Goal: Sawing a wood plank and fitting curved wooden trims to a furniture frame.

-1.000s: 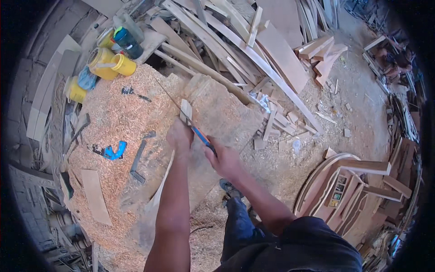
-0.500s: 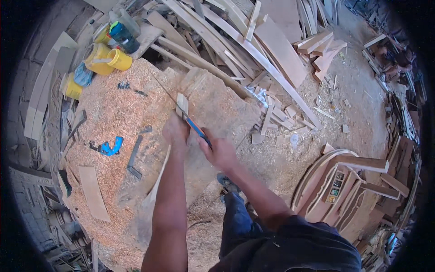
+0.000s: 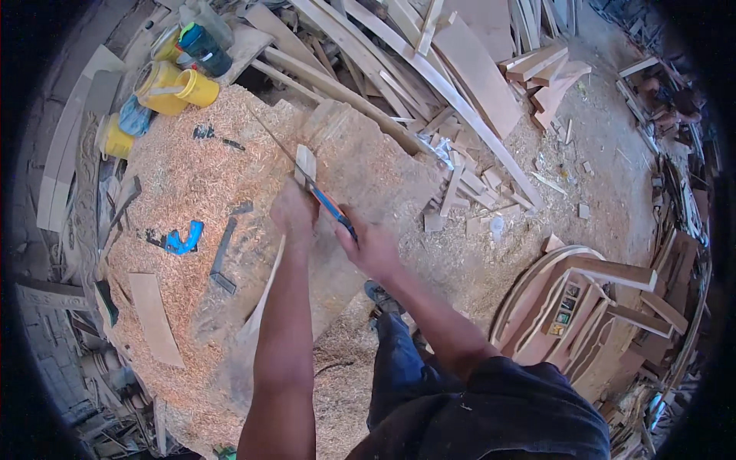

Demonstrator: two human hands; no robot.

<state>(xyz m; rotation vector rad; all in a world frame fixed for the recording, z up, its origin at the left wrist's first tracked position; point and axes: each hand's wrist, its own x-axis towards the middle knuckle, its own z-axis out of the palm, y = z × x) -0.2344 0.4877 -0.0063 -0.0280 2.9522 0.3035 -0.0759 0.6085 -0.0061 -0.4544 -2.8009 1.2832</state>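
Note:
My left hand (image 3: 293,207) is closed on a pale, slightly curved piece of wood (image 3: 306,163), pressing it against the sawdust-covered work surface (image 3: 368,157). The wood's far end sticks out past the fingers, and a pale lower length runs beside my left forearm. My right hand (image 3: 371,244) grips the blue and orange handle of a handsaw (image 3: 331,205). Its thin blade, seen almost edge-on, slants to the far left across the wood just beyond my left fingers. Whether the teeth are in the wood I cannot tell.
A metal square (image 3: 223,257), a blue-handled tool (image 3: 184,238) and a flat wooden offcut (image 3: 156,318) lie on the shavings at left. Yellow buckets (image 3: 198,88) and a dark bottle (image 3: 205,50) stand at far left. Boards (image 3: 475,73) are piled beyond; a curved wooden frame (image 3: 529,295) lies at right.
The view has shifted slightly. The saw's far tip reaches a little farther to the far left. Both hands keep their holds on the wood and the saw.

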